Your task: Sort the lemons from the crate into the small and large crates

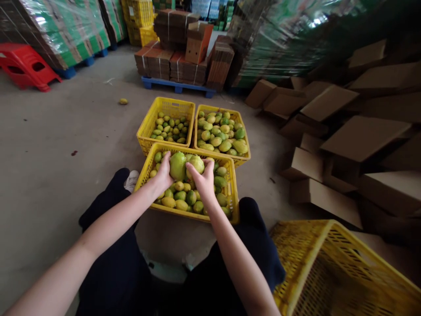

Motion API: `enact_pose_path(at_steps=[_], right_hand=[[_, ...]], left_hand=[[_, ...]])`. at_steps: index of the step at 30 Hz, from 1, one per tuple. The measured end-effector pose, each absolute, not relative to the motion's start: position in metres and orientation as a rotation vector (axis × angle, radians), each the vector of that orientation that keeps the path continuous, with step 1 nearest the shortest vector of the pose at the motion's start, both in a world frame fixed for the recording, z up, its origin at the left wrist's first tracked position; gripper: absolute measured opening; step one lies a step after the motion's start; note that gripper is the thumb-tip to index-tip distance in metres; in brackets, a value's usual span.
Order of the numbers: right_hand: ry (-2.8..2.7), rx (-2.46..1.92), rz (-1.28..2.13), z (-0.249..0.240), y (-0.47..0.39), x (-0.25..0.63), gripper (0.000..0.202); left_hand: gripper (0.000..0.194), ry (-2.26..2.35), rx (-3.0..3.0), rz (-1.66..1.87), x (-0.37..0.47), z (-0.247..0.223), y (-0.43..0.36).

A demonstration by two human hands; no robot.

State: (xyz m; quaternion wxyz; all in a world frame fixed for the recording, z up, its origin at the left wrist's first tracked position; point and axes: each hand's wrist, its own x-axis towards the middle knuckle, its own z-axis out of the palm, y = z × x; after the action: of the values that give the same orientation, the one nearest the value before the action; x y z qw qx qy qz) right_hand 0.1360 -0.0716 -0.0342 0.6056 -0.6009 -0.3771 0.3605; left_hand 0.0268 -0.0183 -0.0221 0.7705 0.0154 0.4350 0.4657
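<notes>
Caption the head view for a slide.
Left hand holds a green fruit, right hand a paler one, over a yellow crate of more fruit.

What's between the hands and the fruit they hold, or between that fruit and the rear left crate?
Nothing visible at the hands: left hand touches the large green fruit, right hand the paler green fruit. Toward the rear left crate, only its rim and that of the near crate lie between.

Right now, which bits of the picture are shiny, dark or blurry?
Head view: white glare on the wrap, top right; head view: boxes at right look smeared and stretched; head view: dark trousers show hardly any detail; head view: left hand, right hand and fruit look clearer.
</notes>
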Motion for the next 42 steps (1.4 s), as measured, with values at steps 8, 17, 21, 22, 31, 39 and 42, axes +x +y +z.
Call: enact_pose_path(at_steps=[8,17,21,22,31,39,42], right_hand=[[-0.575,-1.08,1.188,-0.018,-0.064,0.154,0.024],[-0.214,-1.004,1.307,-0.022,-0.055,0.171,0.012],[-0.195,-0.976,1.341,-0.015,-0.058,0.166,0.014],[-0.206,-0.973,1.34,-0.013,-0.059,0.165,0.015],[-0.128,-0.982,1.466,-0.003,-0.064,0.166,0.018],[-0.126,-1.056,1.398,-0.004,-0.06,0.168,0.014],[-0.182,-1.0,1.428,-0.003,-0.062,0.168,0.016]], left_hand=[[0.031,0.815,0.104,0.927,0.033,-0.01,-0.027],[0.034,0.764,-0.009,0.954,0.032,-0.001,-0.022],[0.029,0.738,0.029,1.031,0.028,0.004,-0.024],[0.027,0.729,0.044,1.048,0.027,0.005,-0.024],[0.038,0.666,0.066,1.164,0.015,0.007,-0.019],[0.041,0.543,0.083,1.073,0.005,0.004,-0.018],[0.04,0.536,0.122,1.015,0.004,0.006,-0.02]])
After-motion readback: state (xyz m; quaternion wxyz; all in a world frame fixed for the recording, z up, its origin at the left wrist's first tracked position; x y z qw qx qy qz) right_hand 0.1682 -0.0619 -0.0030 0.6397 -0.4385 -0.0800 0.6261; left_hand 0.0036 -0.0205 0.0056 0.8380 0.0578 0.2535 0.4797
